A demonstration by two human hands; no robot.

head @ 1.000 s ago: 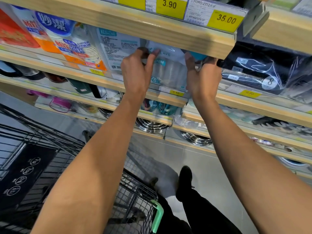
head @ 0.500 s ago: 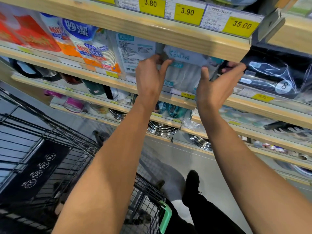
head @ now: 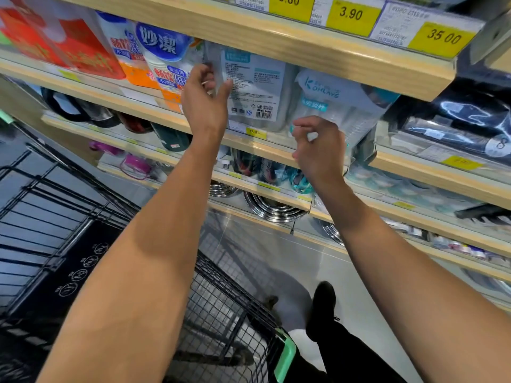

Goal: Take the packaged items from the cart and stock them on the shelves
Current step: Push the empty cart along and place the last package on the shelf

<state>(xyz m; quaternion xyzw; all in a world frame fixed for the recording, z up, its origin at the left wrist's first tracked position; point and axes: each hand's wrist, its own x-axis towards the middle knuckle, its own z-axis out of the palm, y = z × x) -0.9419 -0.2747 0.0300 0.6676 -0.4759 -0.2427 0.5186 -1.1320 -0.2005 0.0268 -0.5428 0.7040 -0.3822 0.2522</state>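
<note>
Two clear packs of plastic cups stand side by side on the wooden shelf (head: 257, 146). My left hand (head: 206, 98) pinches the left edge of the pack with the white printed label (head: 254, 87). To its right is the Kohlays cup pack (head: 343, 103). My right hand (head: 320, 146) is at that pack's lower edge with its fingers curled; whether they grip the plastic is hidden. The black wire cart (head: 221, 322) with a green handle (head: 284, 352) is below my left arm.
Paper-cup packs (head: 163, 59) and a red pack (head: 69, 48) fill the shelf to the left, dark bagged goods (head: 464, 125) the right. The upper shelf board (head: 304, 42) with yellow price tags overhangs. Lower shelves hold steel bowls (head: 271, 208) and bottles.
My left hand slid from between the packs to the labelled pack's left edge. My right hand dropped from the Kohlays pack's right side to its lower edge and curled its fingers.
</note>
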